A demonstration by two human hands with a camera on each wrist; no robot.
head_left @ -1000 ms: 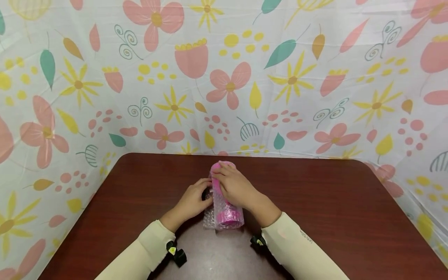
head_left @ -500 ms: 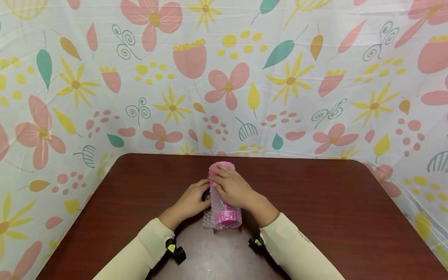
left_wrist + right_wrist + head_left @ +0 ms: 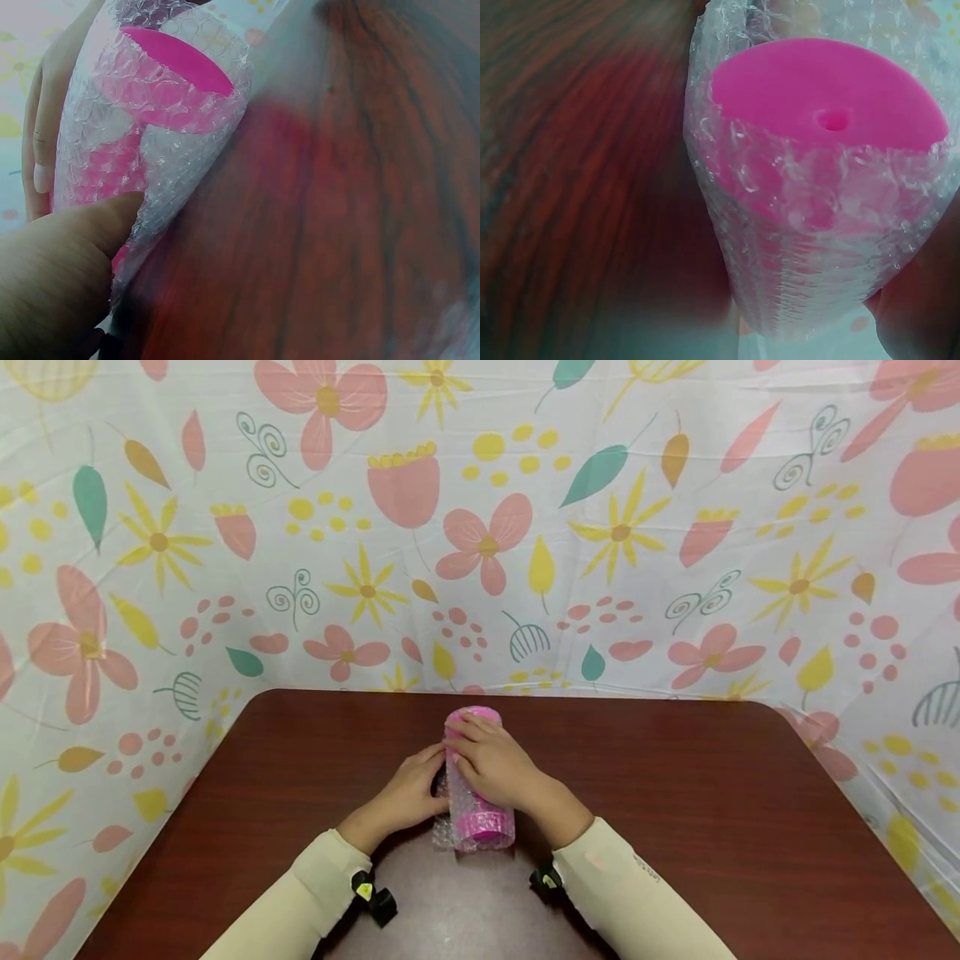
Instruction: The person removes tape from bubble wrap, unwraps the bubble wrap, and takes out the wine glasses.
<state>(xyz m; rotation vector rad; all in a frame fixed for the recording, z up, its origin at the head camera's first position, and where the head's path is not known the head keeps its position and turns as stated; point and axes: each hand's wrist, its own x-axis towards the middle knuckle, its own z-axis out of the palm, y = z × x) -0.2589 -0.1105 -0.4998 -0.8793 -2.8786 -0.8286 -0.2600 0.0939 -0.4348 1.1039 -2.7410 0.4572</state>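
Observation:
A pink object (image 3: 780, 90) with a flat round end and a small hole at its centre lies wrapped in bubble wrap (image 3: 467, 802) on the table. A loose edge of the wrap sticks out on its left. My right hand (image 3: 495, 766) lies over the top of the roll, fingers bent across it towards the left. On the left side, my left hand (image 3: 397, 793) holds the wrap, thumb and fingers apart in a C shape. In the left wrist view its thumb (image 3: 75, 232) presses on the wrap. The left fingertips are partly hidden behind the roll.
The dark red-brown wooden table (image 3: 675, 793) extends on both sides of the roll. Behind it and at the sides hangs a white flowered cloth (image 3: 480, 652). Black straps with small cameras (image 3: 375, 897) sit at the wrists.
The head view has drifted slightly. Both hands stay on the wrapped roll, with the right fingers lying a little further back along its left side.

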